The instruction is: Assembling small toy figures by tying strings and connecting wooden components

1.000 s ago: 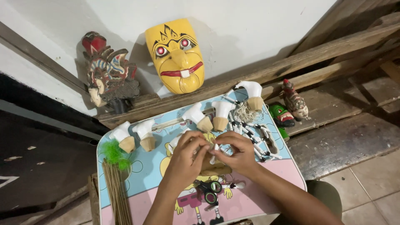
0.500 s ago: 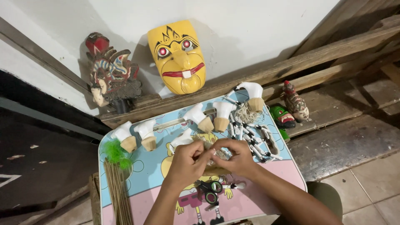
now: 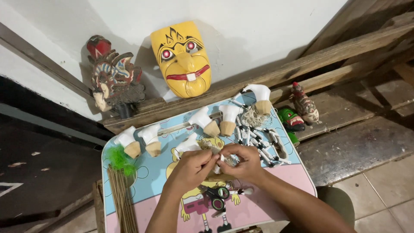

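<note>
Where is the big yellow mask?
The yellow mask leans on the white wall behind the small table, right of the carved red-topped mask.

Small piece (image 3: 221,160) pinched between left hand (image 3: 192,167) and right hand (image 3: 245,162): white, smooth, with rough straw-coloured fibre at the fingertips. Table top (image 3: 276,190) under the grip: glossy printed laminate. Scissors (image 3: 217,196) just below the grip: black plastic handles. Beyond the grip, carved heads (image 3: 228,118): white matt tops, bare pale wood bases. Yellow mask (image 3: 182,58) farther back: painted wood, slight sheen. Left of the grip, green tuft (image 3: 118,157): fluffy; stick bundle (image 3: 123,200): raw, rough.
</note>
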